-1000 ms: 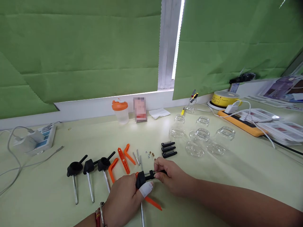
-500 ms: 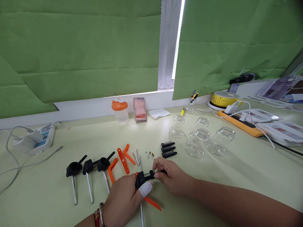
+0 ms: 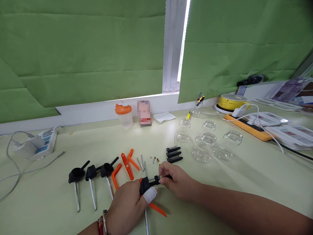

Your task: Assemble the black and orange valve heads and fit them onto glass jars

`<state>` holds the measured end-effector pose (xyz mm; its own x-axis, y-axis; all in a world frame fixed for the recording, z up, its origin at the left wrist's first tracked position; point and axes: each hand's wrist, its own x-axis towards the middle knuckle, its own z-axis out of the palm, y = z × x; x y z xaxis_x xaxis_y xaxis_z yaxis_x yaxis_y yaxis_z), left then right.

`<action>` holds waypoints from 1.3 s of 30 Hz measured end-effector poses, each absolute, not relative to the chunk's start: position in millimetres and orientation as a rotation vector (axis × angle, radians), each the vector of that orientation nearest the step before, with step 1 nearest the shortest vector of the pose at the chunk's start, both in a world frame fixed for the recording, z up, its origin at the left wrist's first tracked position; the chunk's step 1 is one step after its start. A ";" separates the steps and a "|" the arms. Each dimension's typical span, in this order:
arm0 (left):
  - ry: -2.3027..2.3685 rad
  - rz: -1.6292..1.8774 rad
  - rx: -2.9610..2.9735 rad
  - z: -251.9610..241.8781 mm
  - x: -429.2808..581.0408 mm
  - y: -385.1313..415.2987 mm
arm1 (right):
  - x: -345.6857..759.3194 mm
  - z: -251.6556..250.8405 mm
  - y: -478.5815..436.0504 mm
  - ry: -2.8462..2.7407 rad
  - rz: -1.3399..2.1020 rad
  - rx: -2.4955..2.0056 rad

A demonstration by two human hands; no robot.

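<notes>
My left hand (image 3: 128, 204), its thumb wrapped in white tape, is closed around a black plastic head (image 3: 144, 186). From the head a long metal tube (image 3: 146, 223) runs toward me, and an orange lever (image 3: 157, 209) sticks out beneath the hand. My right hand (image 3: 177, 181) pinches the thin arm of the same head with thumb and index finger; whatever tiny piece sits between these fingertips is too small to make out. Left of my hands lie three similar black heads with tubes (image 3: 91, 174). Loose orange levers (image 3: 127, 166) and short metal pins (image 3: 141, 162) lie just beyond.
Small metal and brass bits (image 3: 154, 160) are scattered near three black strips with springs (image 3: 174, 154). Glass jars (image 3: 209, 140) stand to the right. Behind are an orange-lidded cup (image 3: 124, 116) and a paper sheet (image 3: 164, 117). A power strip (image 3: 46, 143) with cables sits left.
My right fingers have shifted very slightly at the arm of the black head. Nothing else has visibly moved.
</notes>
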<state>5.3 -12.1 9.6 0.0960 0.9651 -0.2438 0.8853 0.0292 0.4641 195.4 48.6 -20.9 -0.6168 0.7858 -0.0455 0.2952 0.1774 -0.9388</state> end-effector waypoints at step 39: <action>1.793 0.214 1.885 7.0 3.9 -13.5 | 196.2 -23.6 49.0 -1.977 1.453 -1.032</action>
